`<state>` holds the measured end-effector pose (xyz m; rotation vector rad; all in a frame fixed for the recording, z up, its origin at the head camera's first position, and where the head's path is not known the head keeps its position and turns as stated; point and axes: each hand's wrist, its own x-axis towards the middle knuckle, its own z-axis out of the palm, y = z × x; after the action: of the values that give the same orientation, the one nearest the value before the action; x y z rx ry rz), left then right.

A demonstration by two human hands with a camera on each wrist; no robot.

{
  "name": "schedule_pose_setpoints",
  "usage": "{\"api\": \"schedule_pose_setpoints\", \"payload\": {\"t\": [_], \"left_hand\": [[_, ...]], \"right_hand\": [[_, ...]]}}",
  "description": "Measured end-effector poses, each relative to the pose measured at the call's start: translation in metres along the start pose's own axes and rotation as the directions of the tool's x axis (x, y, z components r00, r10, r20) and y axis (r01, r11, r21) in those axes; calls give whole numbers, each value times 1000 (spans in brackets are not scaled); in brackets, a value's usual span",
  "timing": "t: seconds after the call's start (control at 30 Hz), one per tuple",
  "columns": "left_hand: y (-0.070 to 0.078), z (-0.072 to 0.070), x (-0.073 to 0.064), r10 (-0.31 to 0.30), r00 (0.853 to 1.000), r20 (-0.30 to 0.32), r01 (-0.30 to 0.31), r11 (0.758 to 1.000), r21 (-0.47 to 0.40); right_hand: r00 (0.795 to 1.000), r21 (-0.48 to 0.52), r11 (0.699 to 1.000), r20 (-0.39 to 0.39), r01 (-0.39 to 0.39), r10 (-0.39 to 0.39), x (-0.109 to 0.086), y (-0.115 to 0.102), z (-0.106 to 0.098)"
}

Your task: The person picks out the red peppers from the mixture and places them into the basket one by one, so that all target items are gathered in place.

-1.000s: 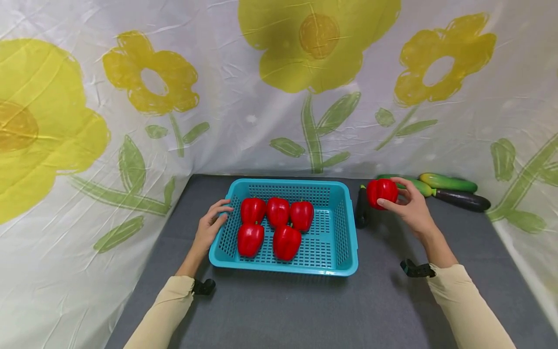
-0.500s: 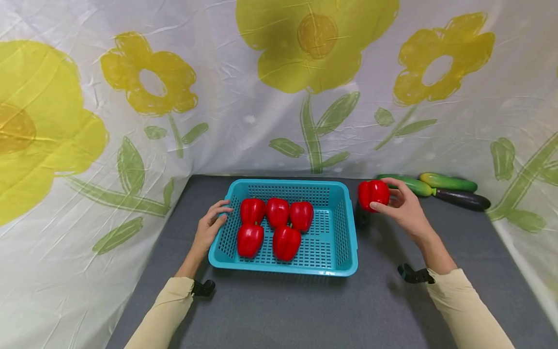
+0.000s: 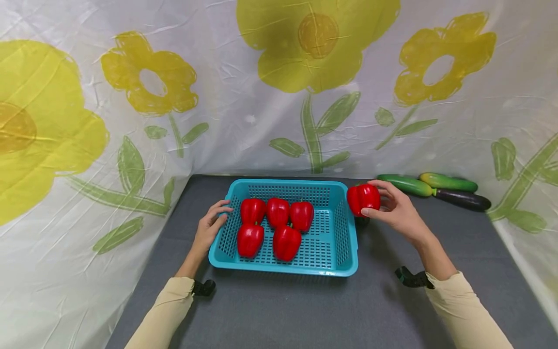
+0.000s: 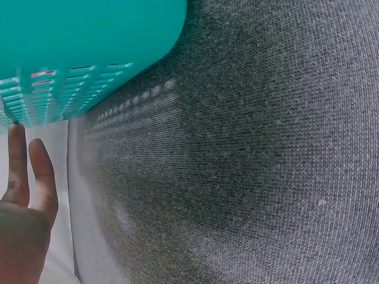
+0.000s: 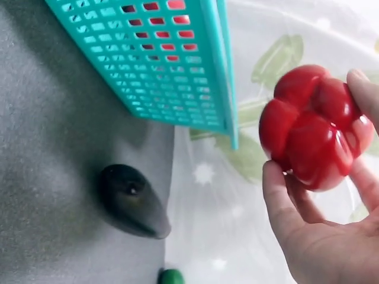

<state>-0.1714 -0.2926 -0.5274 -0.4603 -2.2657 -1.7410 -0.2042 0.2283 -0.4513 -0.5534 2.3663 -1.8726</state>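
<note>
My right hand (image 3: 398,211) pinches a red bell pepper (image 3: 363,199) between thumb and fingers, over the right rim of the blue plastic basket (image 3: 283,271). In the right wrist view the lobed bottom of that bell pepper (image 5: 314,127) faces the camera, held above the height of the rim. Several more red bell peppers (image 3: 286,242) lie in the left and middle parts of the basket. At the basket's left side, my left hand (image 3: 211,225) rests on the rim with fingers extended. The left wrist view shows two straight fingers (image 4: 41,177) by the perforated wall.
Just right of the basket lies a dark eggplant (image 5: 130,201), mostly hidden by the pepper in the head view. At the back right are a green cucumber (image 3: 405,185), a yellow-green one (image 3: 449,182) and another eggplant (image 3: 462,199). A flower-printed sheet (image 3: 244,121) hangs behind the grey table (image 3: 283,315).
My right hand has carried the bell pepper leftward, from beyond the eggplant to over the basket's right rim. The left hand and the basket have stayed in place.
</note>
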Motion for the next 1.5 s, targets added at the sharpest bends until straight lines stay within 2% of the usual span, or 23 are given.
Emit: {"api": "schedule_pose_setpoints", "payload": {"t": [0.4,0.63,0.87,1.2,1.5], "left_hand": [[-3,-1,1,13,1000,7,-13,1000,6],[-7,-2,2,5,1000,1,-5,1000,13],[-4,0,2,-17,1000,-9,17,1000,18],[-4,0,1,-10,1000,-4,10,1000,10],[-6,-1,1,-4,1000,2,4,1000,4]], "right_hand": [[999,-9,1000,44,-30,30,-1,-9,15],[996,-9,1000,81,-19,19,0,-16,22],[991,-16,1000,136,9,-6,0,-18,30],[975,11,998,213,56,-57,-1,-18,43],[952,35,994,285,102,-108,-2,-15,58]]}}
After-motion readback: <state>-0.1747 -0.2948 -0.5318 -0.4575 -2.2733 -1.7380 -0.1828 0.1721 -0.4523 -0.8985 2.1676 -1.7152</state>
